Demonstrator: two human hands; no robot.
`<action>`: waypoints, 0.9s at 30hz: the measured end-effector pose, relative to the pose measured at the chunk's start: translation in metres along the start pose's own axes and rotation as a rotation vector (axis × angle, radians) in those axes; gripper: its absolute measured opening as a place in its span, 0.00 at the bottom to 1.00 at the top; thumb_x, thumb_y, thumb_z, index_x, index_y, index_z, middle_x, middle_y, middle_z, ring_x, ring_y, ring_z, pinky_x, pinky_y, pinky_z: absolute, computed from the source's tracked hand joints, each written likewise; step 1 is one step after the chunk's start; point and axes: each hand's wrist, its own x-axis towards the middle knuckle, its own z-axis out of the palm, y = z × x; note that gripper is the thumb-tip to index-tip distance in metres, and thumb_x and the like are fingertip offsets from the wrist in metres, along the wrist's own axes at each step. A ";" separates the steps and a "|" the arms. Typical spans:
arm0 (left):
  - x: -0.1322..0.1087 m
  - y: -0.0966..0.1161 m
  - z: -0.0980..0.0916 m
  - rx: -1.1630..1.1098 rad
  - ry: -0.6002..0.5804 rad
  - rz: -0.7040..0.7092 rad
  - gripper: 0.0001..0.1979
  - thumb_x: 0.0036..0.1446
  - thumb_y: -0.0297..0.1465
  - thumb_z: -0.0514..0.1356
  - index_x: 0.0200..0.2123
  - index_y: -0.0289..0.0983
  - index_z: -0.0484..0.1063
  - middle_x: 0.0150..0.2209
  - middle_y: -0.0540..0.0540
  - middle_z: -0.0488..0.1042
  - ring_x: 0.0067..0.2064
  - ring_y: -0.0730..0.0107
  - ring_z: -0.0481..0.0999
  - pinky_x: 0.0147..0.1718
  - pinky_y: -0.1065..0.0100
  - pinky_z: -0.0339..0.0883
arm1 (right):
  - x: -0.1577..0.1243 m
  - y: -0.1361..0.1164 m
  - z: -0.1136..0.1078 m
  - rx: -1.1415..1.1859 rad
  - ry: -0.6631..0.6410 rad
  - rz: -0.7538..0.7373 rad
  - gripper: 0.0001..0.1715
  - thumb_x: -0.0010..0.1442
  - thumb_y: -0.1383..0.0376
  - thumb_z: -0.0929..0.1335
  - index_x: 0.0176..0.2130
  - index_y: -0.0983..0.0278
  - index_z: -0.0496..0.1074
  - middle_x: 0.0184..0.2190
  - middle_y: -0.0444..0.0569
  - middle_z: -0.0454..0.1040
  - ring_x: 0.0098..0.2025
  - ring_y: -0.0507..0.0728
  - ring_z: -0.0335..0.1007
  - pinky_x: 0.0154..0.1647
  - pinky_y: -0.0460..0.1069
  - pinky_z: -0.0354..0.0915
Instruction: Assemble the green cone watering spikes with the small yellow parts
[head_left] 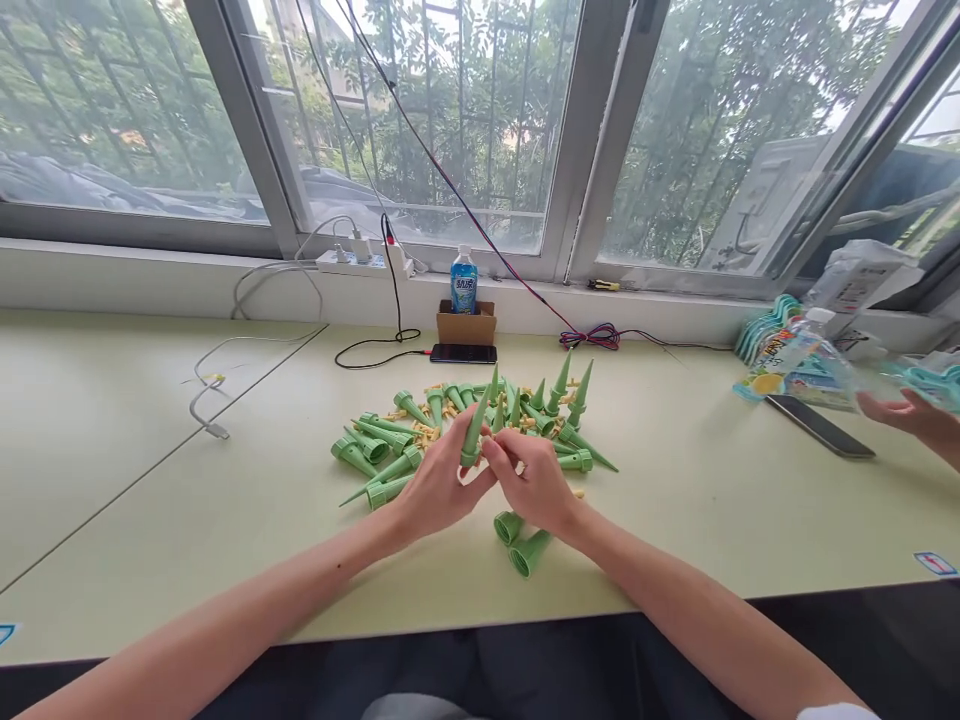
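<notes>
My left hand grips a green cone-shaped spike held upright, tip pointing away from me. My right hand pinches at the spike's wide lower end, fingers closed on it; whatever small part it holds there is hidden. Beyond my hands lies a pile of several green spikes, some lying flat, a few standing upright, mixed with small yellowish pieces. Two more spikes lie under my right wrist near the table's front edge.
A pale green table runs along a window sill. A black phone, a cardboard box and a blue bottle stand behind the pile. Cables trail left. Another person's hand, a phone and bottles sit far right.
</notes>
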 end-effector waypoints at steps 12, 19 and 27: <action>0.013 0.002 0.003 0.086 0.141 0.074 0.21 0.56 0.26 0.56 0.53 0.39 0.60 0.36 0.49 0.71 0.32 0.74 0.70 0.33 0.71 0.66 | 0.001 -0.005 0.008 0.131 0.087 0.114 0.20 0.68 0.57 0.60 0.26 0.62 0.59 0.18 0.40 0.58 0.20 0.49 0.53 0.21 0.46 0.53; 0.030 -0.005 0.016 0.030 0.300 -0.053 0.21 0.53 0.26 0.57 0.51 0.39 0.62 0.29 0.52 0.71 0.27 0.72 0.70 0.30 0.71 0.64 | 0.032 0.017 0.008 0.079 0.100 0.028 0.22 0.67 0.57 0.60 0.23 0.62 0.58 0.18 0.42 0.61 0.20 0.49 0.54 0.21 0.46 0.53; 0.014 -0.017 0.018 0.111 0.168 -0.028 0.24 0.52 0.29 0.57 0.54 0.36 0.60 0.30 0.49 0.71 0.29 0.69 0.71 0.31 0.69 0.65 | 0.016 0.030 0.014 -0.069 0.085 -0.060 0.20 0.65 0.60 0.59 0.22 0.62 0.59 0.17 0.42 0.62 0.20 0.50 0.56 0.24 0.46 0.54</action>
